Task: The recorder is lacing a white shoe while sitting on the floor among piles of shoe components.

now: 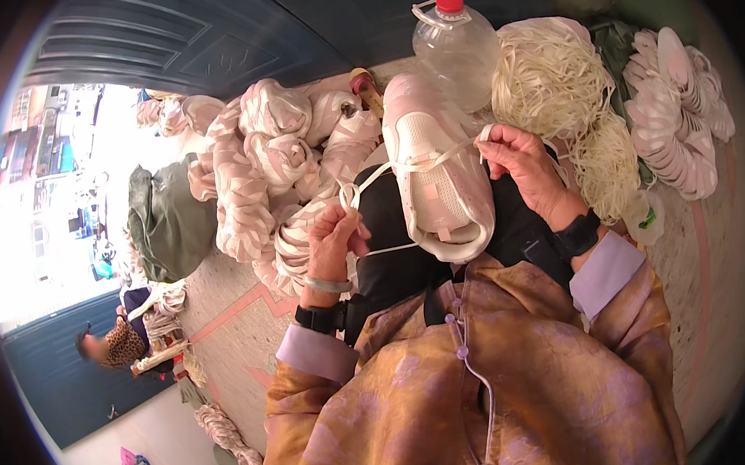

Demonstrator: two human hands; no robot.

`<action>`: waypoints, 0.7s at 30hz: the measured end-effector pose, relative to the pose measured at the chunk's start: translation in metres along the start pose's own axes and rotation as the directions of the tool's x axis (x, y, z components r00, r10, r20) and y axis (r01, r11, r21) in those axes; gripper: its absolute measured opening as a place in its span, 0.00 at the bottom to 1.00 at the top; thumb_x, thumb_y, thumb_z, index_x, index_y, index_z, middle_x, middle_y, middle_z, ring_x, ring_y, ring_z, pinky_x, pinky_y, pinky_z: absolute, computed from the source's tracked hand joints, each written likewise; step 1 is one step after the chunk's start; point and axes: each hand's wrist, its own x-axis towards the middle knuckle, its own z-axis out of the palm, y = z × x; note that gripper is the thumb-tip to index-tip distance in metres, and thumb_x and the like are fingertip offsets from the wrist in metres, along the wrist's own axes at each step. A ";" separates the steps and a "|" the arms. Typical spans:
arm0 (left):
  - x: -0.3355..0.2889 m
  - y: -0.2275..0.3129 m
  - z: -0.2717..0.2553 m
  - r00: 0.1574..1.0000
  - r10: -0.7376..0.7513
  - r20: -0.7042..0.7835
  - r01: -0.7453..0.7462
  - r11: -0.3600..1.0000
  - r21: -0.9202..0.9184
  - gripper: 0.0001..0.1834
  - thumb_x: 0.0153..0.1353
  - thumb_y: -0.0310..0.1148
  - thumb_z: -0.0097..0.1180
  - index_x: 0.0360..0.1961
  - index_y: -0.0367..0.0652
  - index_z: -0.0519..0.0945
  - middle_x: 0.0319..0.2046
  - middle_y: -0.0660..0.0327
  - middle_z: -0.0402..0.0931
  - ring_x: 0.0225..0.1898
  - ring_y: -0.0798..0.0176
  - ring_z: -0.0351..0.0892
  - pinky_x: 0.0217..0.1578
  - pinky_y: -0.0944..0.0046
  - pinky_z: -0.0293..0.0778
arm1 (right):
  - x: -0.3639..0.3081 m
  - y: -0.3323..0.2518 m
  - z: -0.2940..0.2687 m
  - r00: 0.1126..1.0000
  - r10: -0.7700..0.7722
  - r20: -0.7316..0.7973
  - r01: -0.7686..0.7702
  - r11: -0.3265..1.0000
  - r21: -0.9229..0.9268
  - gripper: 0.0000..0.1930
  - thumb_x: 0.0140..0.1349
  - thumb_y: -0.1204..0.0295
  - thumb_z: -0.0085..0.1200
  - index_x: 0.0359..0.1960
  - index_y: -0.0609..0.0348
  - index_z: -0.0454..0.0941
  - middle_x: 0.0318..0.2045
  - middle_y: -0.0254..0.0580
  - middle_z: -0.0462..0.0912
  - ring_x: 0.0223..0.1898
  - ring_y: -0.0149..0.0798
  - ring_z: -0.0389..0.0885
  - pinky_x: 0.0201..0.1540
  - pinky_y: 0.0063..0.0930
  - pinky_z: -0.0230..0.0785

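A pale pink and white shoe upper (pixel 422 137) lies across my lap, its toe pointing away from me and its heel opening toward me. One cream shoelace (pixel 376 178) crosses its front and runs out to both sides. My left hand (pixel 335 234), left of the upper, is closed on a looped end of the lace. A thin strand also stretches from near these fingers toward the heel. My right hand (pixel 522 167), on the other side, pinches the lace's other end between thumb and fingers. Both hands are apart from the upper.
Pink-white shoe uppers (pixel 259 167) are heaped at the left. A clear jug with a red cap (pixel 456 55) stands ahead, beside a big pile of cream laces (pixel 550 76). More stacked uppers (pixel 676 115) lie far right. Another person (pixel 124 342) sits at the left by a doorway.
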 end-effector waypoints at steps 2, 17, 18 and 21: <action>0.005 0.000 0.009 0.998 0.059 0.011 -0.059 0.998 -0.014 0.09 0.63 0.34 0.52 0.27 0.42 0.76 0.17 0.65 0.74 0.12 0.76 0.66 0.14 0.78 0.60 | -0.003 0.004 0.010 0.999 0.015 -0.035 -0.015 1.000 -0.008 0.04 0.60 0.73 0.55 0.31 0.59 0.77 0.22 0.28 0.75 0.20 0.20 0.69 0.23 0.13 0.63; 0.033 -0.009 0.054 0.985 0.156 0.078 -0.123 0.938 -0.323 0.05 0.62 0.30 0.55 0.34 0.40 0.78 0.26 0.61 0.79 0.21 0.71 0.75 0.22 0.72 0.70 | 0.002 0.015 0.033 0.979 -0.180 -0.092 0.156 0.962 -0.223 0.02 0.60 0.78 0.52 0.30 0.62 0.76 0.21 0.28 0.74 0.21 0.20 0.69 0.27 0.14 0.65; 0.032 -0.008 0.054 0.985 0.153 0.077 -0.120 0.938 -0.325 0.05 0.62 0.30 0.55 0.34 0.40 0.78 0.26 0.61 0.79 0.21 0.71 0.75 0.22 0.72 0.70 | 0.002 0.016 0.033 0.980 -0.176 -0.091 0.152 0.963 -0.224 0.02 0.60 0.78 0.52 0.30 0.62 0.76 0.21 0.28 0.74 0.21 0.20 0.69 0.27 0.14 0.65; 0.032 -0.006 0.052 0.988 0.128 0.086 -0.096 0.947 -0.307 0.04 0.62 0.29 0.55 0.33 0.39 0.78 0.27 0.61 0.79 0.21 0.71 0.75 0.22 0.72 0.71 | 0.004 0.017 0.034 0.976 -0.198 -0.092 0.169 0.952 -0.257 0.02 0.59 0.78 0.53 0.30 0.62 0.76 0.20 0.27 0.73 0.21 0.19 0.68 0.26 0.14 0.64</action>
